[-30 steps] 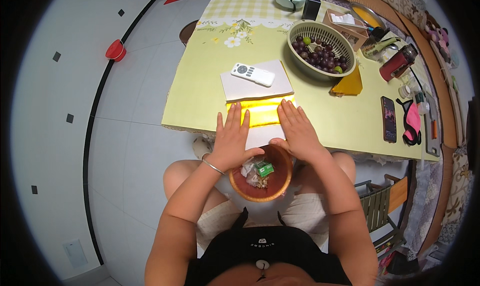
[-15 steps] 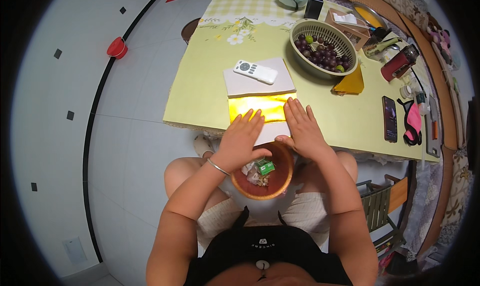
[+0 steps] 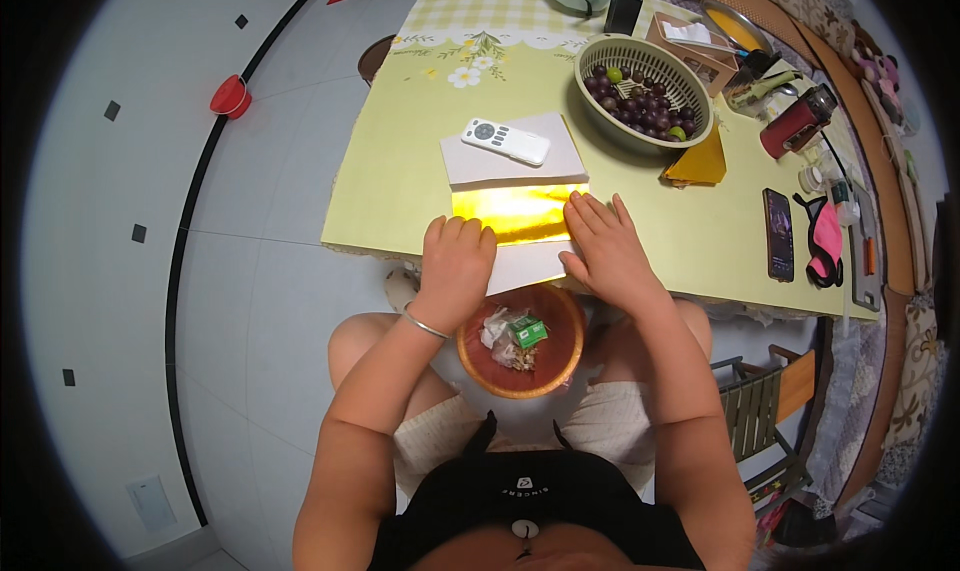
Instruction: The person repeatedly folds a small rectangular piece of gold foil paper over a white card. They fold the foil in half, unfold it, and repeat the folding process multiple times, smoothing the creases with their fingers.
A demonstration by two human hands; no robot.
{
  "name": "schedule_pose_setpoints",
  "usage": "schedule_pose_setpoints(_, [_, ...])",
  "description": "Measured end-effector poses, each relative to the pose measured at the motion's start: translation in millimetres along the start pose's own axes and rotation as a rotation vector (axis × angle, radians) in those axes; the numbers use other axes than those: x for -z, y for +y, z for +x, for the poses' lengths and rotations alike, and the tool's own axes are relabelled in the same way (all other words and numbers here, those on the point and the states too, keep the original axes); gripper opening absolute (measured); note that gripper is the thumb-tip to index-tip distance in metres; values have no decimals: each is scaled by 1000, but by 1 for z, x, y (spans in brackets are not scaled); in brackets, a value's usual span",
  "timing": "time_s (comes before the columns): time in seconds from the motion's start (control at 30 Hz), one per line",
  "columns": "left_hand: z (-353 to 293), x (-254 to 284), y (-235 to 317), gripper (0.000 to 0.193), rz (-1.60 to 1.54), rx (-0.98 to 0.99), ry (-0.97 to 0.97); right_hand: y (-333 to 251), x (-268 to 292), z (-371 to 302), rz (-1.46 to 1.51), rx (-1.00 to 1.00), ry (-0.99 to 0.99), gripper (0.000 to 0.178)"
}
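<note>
A shiny gold foil paper (image 3: 518, 211) with pale ends lies at the table's near edge, its front flap sticking out past the edge. The white remote control (image 3: 505, 142) rests on the paper's far pale part. My left hand (image 3: 456, 266) has its fingers curled at the paper's left near side and grips its edge; the thumb is hidden. Spread flat, my right hand (image 3: 608, 246) lies over the right edge of the foil with nothing in it.
Between my knees stands a bin (image 3: 522, 379) holding wrappers and a green packet. A colander of grapes (image 3: 590, 131) sits beyond my right hand, near a folded gold paper (image 3: 700, 163). Farther right are a phone (image 3: 779, 235), a pink eye mask (image 3: 825, 243) and a dark red bottle (image 3: 797, 123).
My left hand has moved left from the foil to the paper's left edge, and its fingers have curled from flat. The right hand has barely moved.
</note>
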State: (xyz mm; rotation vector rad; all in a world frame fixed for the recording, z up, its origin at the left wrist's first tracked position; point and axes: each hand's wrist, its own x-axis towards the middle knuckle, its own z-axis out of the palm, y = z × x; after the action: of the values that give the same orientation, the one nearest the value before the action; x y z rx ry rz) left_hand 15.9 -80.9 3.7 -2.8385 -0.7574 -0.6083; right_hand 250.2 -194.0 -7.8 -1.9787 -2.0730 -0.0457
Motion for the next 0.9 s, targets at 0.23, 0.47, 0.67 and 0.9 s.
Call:
schedule_pose_setpoints(0.23, [6, 6, -5, 18, -131, 32, 0, -2, 7, 10, 17, -8, 45, 57])
schedule_pose_setpoints(0.47, [2, -3, -1, 31, 84, 32, 113, -11, 14, 3, -11, 30, 32, 48])
schedule_pose_setpoints(0.67, [-2, -11, 34, 34, -419, -107, 53, -23, 31, -1, 82, 98, -75, 56])
schedule_pose_setpoints(0.9, [-1, 0, 36, 34, -483, -24, 78, -16, 43, -5, 177, 144, -29, 58])
